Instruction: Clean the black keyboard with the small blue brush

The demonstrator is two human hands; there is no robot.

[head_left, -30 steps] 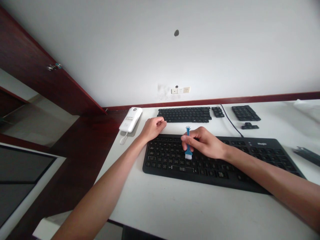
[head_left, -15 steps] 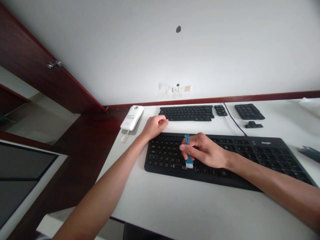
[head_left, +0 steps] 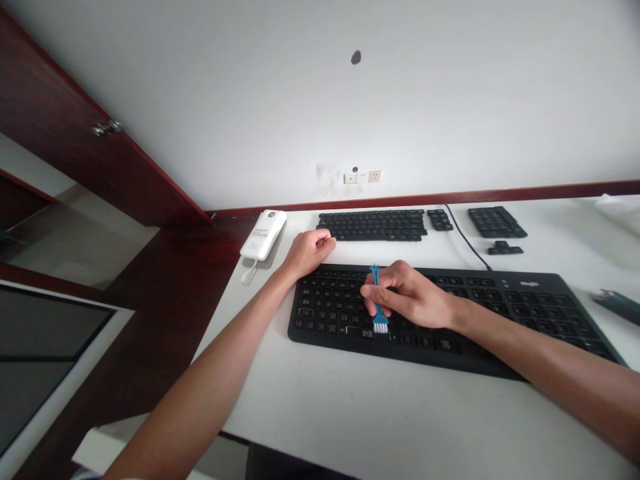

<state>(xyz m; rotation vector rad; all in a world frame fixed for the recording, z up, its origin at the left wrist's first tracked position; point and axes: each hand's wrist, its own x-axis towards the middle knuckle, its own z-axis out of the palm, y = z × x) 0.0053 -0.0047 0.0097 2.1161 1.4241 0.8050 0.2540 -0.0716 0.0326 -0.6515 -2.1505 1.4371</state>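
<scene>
My right hand [head_left: 407, 295] pinches a small blue brush [head_left: 379, 319] between thumb and fingers. Its white bristles point down at the front rows of a black keyboard base [head_left: 330, 339], whose keycaps are off so that the key sockets show. Curled into a loose fist, my left hand [head_left: 311, 253] rests at the base's far left corner; I see nothing in it. Just beyond that hand lies a black block of removed keycaps [head_left: 373, 225], kept in rows.
Smaller keycap groups [head_left: 440, 220] and a number pad group [head_left: 497, 222] lie at the back, with arrow keys [head_left: 505, 248] before them. A cable [head_left: 465, 235] runs from the base. A white power bank [head_left: 264, 235] lies at left, a dark object [head_left: 617, 305] at right.
The brush in my right hand has shifted very slightly up and to the right over the same front keys. My left hand stays where it was.
</scene>
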